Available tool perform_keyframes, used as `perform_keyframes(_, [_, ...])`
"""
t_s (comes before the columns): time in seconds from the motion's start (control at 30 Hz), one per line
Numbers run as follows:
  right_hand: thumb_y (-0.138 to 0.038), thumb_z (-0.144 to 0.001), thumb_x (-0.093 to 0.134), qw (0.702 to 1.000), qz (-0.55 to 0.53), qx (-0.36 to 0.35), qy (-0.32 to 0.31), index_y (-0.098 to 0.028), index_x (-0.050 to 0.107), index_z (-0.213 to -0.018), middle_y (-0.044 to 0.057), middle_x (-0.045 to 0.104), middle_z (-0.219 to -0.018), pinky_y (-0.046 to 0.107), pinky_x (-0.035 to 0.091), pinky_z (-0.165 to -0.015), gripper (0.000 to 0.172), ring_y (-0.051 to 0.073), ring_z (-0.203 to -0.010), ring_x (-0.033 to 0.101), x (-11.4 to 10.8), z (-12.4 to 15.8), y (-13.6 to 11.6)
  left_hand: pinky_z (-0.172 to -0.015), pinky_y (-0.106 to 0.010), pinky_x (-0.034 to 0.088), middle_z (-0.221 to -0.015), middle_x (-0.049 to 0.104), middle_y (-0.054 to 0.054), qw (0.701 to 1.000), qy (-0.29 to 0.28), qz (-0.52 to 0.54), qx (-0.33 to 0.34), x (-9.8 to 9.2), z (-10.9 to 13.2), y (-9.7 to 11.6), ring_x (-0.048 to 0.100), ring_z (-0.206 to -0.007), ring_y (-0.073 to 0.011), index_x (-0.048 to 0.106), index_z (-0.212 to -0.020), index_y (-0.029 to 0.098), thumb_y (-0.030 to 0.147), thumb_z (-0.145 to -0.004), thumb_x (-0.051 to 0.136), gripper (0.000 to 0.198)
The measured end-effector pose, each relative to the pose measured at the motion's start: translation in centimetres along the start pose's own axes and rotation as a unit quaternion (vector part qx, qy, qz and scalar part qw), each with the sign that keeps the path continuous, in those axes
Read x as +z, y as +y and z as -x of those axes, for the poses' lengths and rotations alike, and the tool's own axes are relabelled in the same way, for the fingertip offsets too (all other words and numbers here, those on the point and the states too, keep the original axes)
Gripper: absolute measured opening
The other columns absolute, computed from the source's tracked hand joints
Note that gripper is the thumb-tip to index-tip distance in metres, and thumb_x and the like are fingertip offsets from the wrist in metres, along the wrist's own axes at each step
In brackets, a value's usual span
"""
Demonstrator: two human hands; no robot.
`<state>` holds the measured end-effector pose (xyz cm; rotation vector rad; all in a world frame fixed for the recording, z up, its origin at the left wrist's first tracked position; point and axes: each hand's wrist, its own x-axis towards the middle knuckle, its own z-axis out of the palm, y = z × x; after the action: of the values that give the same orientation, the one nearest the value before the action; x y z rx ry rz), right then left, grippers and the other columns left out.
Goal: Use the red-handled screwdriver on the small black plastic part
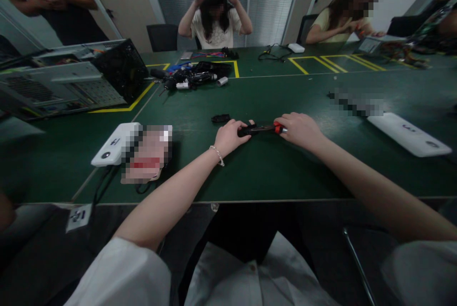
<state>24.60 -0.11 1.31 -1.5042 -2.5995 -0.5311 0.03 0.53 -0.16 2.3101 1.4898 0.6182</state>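
Note:
My left hand (230,137) is closed on a small black part (247,130) that rests on the green table (271,172). My right hand (299,130) grips the red-and-black handle of a screwdriver (268,128), whose shaft points left into the black part. Both hands meet near the table's middle, a little beyond its front edge. A beaded bracelet sits on my left wrist. Just beyond my left hand lies a small black oval piece (220,118).
A white box (114,144) lies at the left and a white flat device (409,133) at the right. An open computer case (67,80) stands far left. Tools and cables (194,77) lie piled farther back. Two people sit across the table; another stands at far left.

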Motion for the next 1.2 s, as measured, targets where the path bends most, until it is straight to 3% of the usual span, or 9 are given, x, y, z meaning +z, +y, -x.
perform_keyframes(1.2, [-0.025,-0.079,0.054,1.0,-0.002,0.009,-0.013,-0.015,0.063,-0.107,0.01,0.066,-0.096,0.034,0.04,-0.069,0.031,0.023,-0.083,0.057,-0.3,-0.08,-0.18,-0.076,-0.032,0.048,-0.1,0.063,-0.005,1.0,0.002,0.005,0.007,0.03,-0.04,-0.09,0.06,-0.089,-0.019,0.064,-0.103,0.019,0.037,-0.077,0.066,0.032])
